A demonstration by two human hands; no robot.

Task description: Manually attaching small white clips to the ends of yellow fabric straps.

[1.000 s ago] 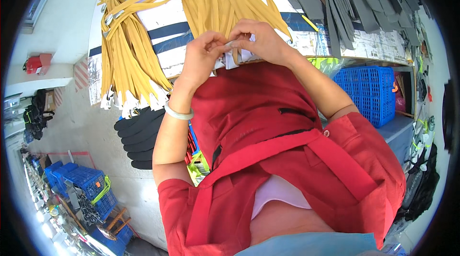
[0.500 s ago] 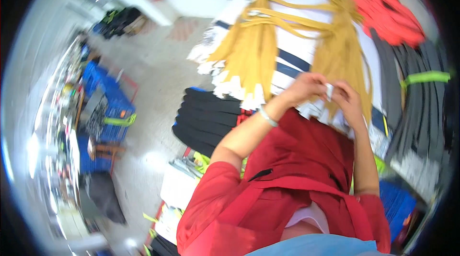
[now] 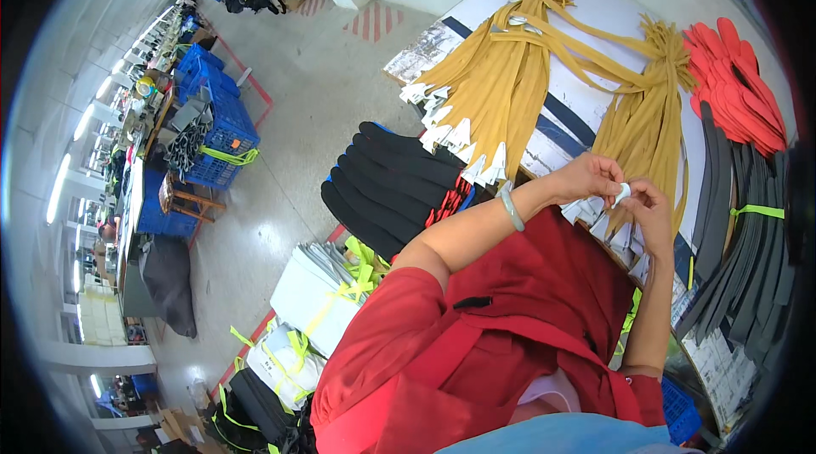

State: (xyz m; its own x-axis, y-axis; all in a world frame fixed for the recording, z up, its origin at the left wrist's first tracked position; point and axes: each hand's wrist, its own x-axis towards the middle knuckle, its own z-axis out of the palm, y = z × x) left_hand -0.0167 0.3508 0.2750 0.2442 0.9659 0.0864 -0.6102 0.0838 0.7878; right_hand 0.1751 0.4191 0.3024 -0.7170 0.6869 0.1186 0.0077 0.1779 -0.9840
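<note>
Swing of view: both hands have slid rightward in the picture since a second ago, with the head turned left; coral-red curved pieces (image 3: pixel 735 84) are now in sight at the worktable's far right.
Left hand (image 3: pixel 592 179): fingers curled in, thumb and fingertips closed in a pinch on a small white piece (image 3: pixel 622 194), with a pale bracelet (image 3: pixel 511 207) round the wrist.
Right hand (image 3: pixel 651 209): curled too, fingertips meeting the other hand's, nipping that same white piece from its right side.
White piece: up between the two sets of fingertips, over the near edge of the white-topped worktable (image 3: pixel 625 27); whether it joins a strap, I can't tell.
Mustard straps: two bunches, a left one (image 3: pixel 518 71) fanned out with white tips toward the person, and a right one (image 3: pixel 646 105) lying just beyond the hands, a few straps running across between them.
Right flank: dark grey strips (image 3: pixel 748 267) hang over the edge, a lime-green tie (image 3: pixel 759 211) across them.
Below, left: black padded pieces (image 3: pixel 382 182) sit stacked in overlapping rows beside the worktable.
Body: red apron (image 3: pixel 544 284), right up against the worktable.
</note>
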